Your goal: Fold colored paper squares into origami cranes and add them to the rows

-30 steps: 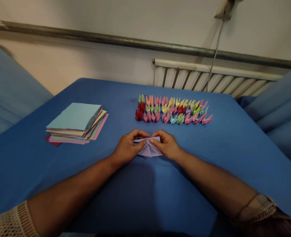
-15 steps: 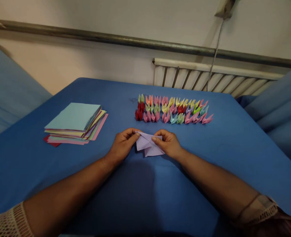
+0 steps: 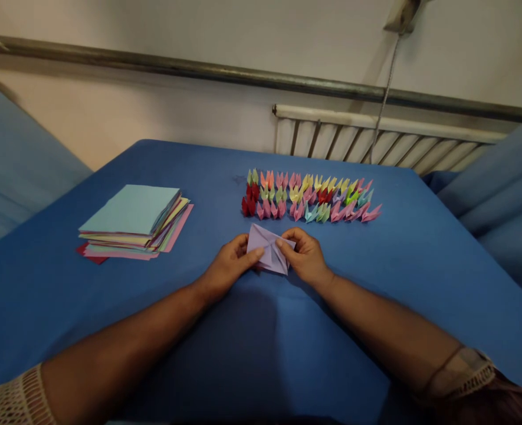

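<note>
Lilac paper (image 3: 267, 241) sits square between the two hands, just above or on the desk (image 3: 216, 177); can't tell from here if its underside touches. Both hands are on it, so neither is nearer. Left hand (image 3: 226, 267) has the lower left side: thumb flat on the face, fingers mostly hidden behind, grip pinching the paper. Right hand (image 3: 308, 260) has the upper right side, thumb pressed near the middle creases, index finger along the far edge, grip also pinching paper. Folds fan out from around the middle, one corner points up and away to the left, another down toward the person's side. No strong long axis; if anything it runs upper left to lower right, slantwise to the line joining the hands. Straight beyond the paper, a bit right, stand the folded cranes (image 3: 310, 196) in three tight rows, mixed colours, clear of the right hand. Off to the left, well apart from the left hand, is the sheet stack (image 3: 132, 209), pale blue on top, edges splayed, with a red corner (image 3: 95, 258) poking out low. Desk is covered in plain blue, forearm shadows on it. Behind: pale wall (image 3: 176, 23), metal pipe (image 3: 190, 69) across it, radiator (image 3: 388, 123) below, cord (image 3: 388, 88) hanging past both. Blue drapes (image 3: 17, 153) either side.
</note>
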`<state>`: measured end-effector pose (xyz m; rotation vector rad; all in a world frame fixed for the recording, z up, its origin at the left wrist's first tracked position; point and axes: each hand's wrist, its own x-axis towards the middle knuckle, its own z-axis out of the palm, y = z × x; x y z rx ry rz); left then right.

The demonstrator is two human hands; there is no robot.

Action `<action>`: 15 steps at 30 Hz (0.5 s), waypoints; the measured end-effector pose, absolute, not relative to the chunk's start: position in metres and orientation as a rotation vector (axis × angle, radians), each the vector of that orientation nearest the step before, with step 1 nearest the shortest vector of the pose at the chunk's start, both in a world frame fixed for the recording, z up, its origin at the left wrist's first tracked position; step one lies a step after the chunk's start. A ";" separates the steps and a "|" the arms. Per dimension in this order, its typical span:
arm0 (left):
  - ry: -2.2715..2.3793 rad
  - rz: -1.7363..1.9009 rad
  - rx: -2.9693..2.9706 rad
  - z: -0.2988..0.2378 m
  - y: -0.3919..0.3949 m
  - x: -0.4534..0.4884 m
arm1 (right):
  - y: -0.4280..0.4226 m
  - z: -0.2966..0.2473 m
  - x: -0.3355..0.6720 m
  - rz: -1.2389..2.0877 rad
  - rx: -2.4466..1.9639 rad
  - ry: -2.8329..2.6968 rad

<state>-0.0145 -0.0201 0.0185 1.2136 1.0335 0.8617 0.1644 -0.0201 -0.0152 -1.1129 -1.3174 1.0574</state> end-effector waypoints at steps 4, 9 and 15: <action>1.147 0.909 1.213 0.018 -0.021 -0.008 | -0.022 -0.018 0.161 1.151 -1.061 -1.326; 1.230 0.865 1.392 0.021 -0.016 -0.013 | -0.027 -0.019 0.160 1.206 -1.062 -1.515; 1.185 0.810 1.460 0.017 -0.017 -0.013 | -0.028 -0.016 0.162 1.117 -1.152 -1.575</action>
